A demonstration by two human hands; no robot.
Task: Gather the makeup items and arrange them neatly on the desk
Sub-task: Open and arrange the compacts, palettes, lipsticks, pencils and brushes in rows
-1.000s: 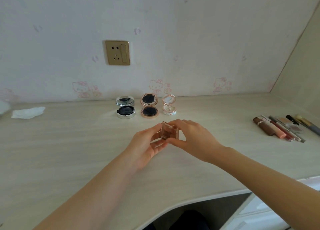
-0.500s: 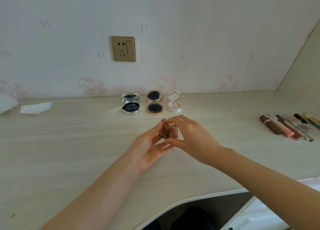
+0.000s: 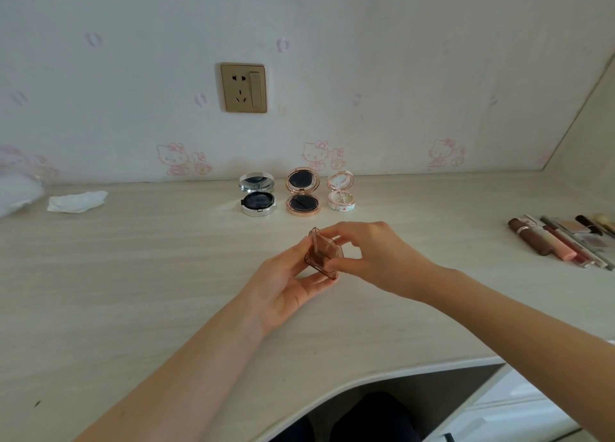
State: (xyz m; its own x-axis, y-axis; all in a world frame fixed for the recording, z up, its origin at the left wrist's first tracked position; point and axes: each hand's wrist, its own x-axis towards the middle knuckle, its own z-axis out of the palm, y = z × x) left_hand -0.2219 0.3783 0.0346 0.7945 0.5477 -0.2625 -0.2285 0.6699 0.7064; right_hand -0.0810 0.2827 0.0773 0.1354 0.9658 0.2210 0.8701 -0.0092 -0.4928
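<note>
Head view: both hands meet over the middle of the pale wood-grain table (image 3: 133, 292), holding a small square translucent brown plastic case (image 3: 321, 253) just above it. The left hand (image 3: 289, 288) cradles it from below with curled fingers; the right hand (image 3: 376, 258) pinches its upper edge — thumb and forefinger closed on it. Behind stand three open round compacts in a row — silver (image 3: 258, 193), rose-gold (image 3: 303, 192), pink floral (image 3: 341, 193). Lipsticks and brushes (image 3: 562, 242) lie at right, a crumpled white tissue (image 3: 76, 202) at left.
</note>
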